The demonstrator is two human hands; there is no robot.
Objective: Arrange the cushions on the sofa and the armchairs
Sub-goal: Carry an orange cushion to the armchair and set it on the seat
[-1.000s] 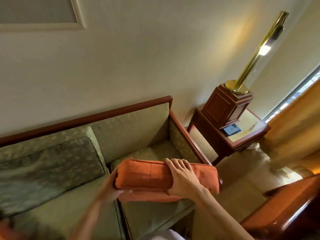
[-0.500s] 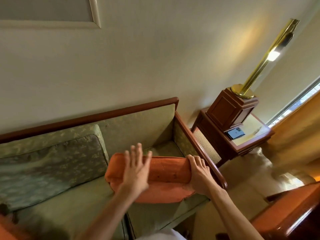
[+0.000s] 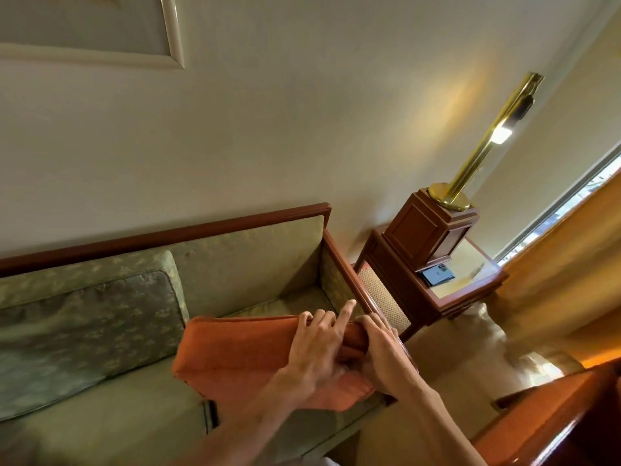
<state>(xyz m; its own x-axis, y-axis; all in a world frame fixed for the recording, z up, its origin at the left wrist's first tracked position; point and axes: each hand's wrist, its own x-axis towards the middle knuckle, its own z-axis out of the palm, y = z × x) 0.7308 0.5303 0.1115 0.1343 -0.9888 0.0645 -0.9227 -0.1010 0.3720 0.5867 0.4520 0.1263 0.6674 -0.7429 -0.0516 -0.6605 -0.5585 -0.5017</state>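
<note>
Both bare forearms reach forward and upward from the lower edge, converging until the hands nearly touch. The left hand (image 3: 314, 348) lies palm down, fingers curled, its index finger pointing straight out. The right hand (image 3: 381, 353) sits just beside it, fingers bent over in a closed grip.

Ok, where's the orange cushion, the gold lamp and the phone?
orange cushion (image 3: 235, 354): head view, on its bare top face, left of the hands.
gold lamp (image 3: 484, 146): head view, midway up its brass pole.
phone (image 3: 438, 274): head view, middle of its dark back.
</note>
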